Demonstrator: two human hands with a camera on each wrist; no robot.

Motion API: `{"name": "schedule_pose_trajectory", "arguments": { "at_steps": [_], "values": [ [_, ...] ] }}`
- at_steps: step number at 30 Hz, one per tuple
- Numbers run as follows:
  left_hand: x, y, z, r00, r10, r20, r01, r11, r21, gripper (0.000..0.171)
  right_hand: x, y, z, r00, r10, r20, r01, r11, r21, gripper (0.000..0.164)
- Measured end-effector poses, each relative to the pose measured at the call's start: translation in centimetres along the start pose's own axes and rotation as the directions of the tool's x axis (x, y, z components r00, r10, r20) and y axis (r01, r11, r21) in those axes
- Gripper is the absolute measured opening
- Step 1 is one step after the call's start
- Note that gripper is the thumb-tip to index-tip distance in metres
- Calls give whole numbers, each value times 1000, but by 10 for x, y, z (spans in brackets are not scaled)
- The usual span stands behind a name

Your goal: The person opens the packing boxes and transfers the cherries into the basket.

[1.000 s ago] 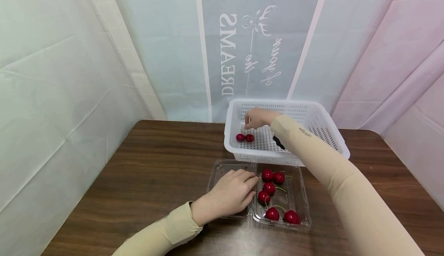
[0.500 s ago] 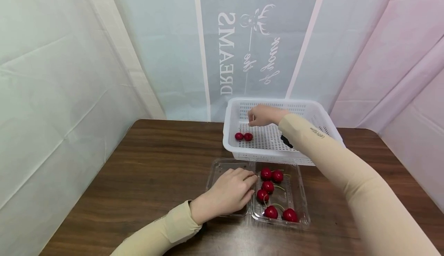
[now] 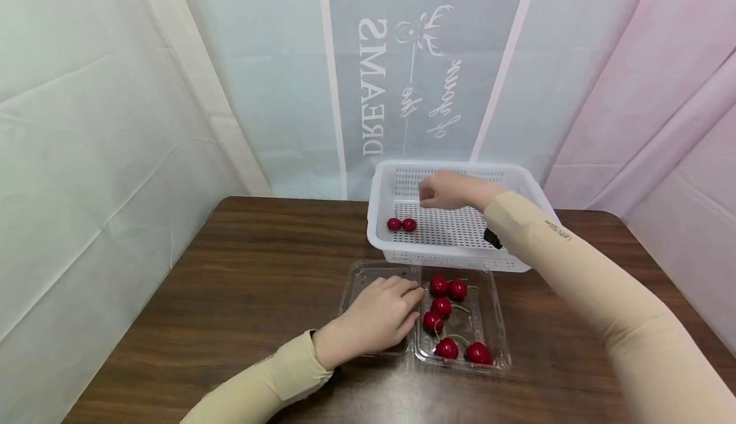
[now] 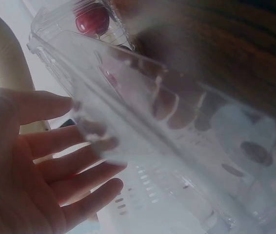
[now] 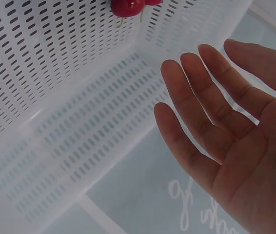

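In the head view my right hand (image 3: 451,189) is over the white perforated plastic basket (image 3: 448,256). The right wrist view has its fingers extended, with nothing held. Two red cherries (image 3: 409,225) lie together on the basket floor at the left; green stems show in the right wrist view. Nearer to me, a clear plastic clamshell box (image 3: 489,325) lies opened out, several stemmed cherries (image 3: 478,352) in its right half. Over its left half, the lid (image 4: 177,126), rests my left hand (image 3: 374,315). Its fingertips touch the clear plastic, loosely bent and gripping nothing.
The basket stands at the back of the dark wooden table (image 3: 259,271), just behind the clamshell box. A printed cloth (image 3: 287,79) hangs directly behind it. Pale cloth walls border both sides. My right sleeve (image 3: 592,290) reaches across the table's right side.
My right hand has drawn slightly to the right over the basket, away from the two cherries. My left hand stays on the lid. The view has shifted a little.
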State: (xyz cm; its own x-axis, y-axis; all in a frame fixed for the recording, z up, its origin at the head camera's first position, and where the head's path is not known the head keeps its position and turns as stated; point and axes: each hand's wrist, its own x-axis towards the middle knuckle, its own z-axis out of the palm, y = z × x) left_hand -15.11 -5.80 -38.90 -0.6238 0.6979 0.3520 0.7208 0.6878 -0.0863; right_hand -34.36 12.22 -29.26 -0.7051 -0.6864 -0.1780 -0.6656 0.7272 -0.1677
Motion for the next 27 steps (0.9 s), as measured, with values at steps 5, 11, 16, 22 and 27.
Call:
{"name": "schedule_pose_trajectory", "arguments": {
  "at_steps": [5, 11, 16, 22, 27],
  "values": [
    [0, 0, 1, 1000, -4, -1, 4, 1000, -5, 34, -13, 1, -2, 999, -21, -33, 20, 1000, -8, 12],
    [1, 0, 2, 1000, -6, -8, 6, 1000, -5, 33, -25, 4, -4, 995, -47, -89, 48, 999, 12, 9],
    [1, 1, 2, 1000, -5, -3, 5, 1000, -4, 34, -35, 5, -3, 988, -82, -134, 87, 996, 33, 8],
    [1, 1, 1, 1000, -7, 5, 7, 1000, -9, 34, -46, 4, 0, 982, -100, -159, 108, 993, 43, 7],
    [1, 1, 1, 1000, -6, 5, 6, 1000, -13, 33, -56, 1, 1, 981, -93, -169, 101, 994, 40, 7]
  ]
}}
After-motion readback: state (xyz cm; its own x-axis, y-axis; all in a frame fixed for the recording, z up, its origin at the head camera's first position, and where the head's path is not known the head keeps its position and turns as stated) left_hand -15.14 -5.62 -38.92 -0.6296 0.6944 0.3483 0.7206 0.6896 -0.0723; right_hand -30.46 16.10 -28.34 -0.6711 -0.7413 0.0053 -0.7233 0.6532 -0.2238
